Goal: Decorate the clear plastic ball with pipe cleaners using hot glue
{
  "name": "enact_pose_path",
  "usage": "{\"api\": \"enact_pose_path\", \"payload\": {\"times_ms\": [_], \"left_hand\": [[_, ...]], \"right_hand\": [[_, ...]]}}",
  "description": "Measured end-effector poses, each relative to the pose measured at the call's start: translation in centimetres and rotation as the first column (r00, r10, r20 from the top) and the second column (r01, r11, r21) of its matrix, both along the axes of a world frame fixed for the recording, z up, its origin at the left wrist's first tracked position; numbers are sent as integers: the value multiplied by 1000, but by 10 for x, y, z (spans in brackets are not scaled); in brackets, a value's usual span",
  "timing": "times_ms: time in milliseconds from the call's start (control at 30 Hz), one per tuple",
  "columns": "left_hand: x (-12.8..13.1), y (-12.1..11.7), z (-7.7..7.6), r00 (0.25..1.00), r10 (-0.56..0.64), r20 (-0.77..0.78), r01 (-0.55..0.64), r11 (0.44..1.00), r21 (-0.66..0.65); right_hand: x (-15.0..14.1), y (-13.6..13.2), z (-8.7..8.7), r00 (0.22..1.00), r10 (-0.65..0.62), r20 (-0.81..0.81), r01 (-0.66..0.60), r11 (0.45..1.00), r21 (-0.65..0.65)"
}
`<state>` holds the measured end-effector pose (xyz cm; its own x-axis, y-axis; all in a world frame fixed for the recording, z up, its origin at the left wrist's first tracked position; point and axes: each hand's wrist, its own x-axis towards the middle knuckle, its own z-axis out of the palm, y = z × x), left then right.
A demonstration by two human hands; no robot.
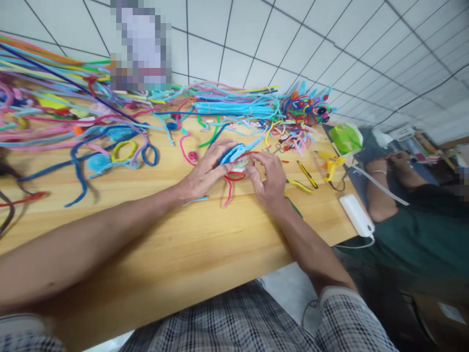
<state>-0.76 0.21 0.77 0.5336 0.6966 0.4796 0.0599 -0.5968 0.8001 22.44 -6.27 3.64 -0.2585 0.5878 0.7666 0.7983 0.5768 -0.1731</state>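
Observation:
Over the middle of the table, my left hand (205, 173) is closed around a blue pipe-cleaner craft piece (231, 153), made of dark and light blue strands with a light blue strand sticking up to the right. My right hand (270, 178) bends its fingers at the right side of the same piece, thumb and fingertips at a red pipe-cleaner loop (236, 176) on its lower part. Something pale and clear shows between the hands, too blurred to name. Below them lies a pink pipe-cleaner strand (227, 194).
Bundled light blue pipe cleaners (234, 108) and many coloured strands line the back. Finished craft figures (306, 107) stand at the back right. Toward the right lie pliers (300, 186), a yellow utility knife (307, 174), a yellow glue gun (330, 165) and a white power strip (356, 215). Another person sits beyond.

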Motion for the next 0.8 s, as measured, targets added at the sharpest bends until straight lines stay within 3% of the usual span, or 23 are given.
{"api": "enact_pose_path", "payload": {"times_ms": [800], "left_hand": [[-3, -7, 5, 1000, -3, -17, 4, 999, 52]], "right_hand": [[0, -4, 2, 1000, 7, 23, -5, 997, -79]]}}
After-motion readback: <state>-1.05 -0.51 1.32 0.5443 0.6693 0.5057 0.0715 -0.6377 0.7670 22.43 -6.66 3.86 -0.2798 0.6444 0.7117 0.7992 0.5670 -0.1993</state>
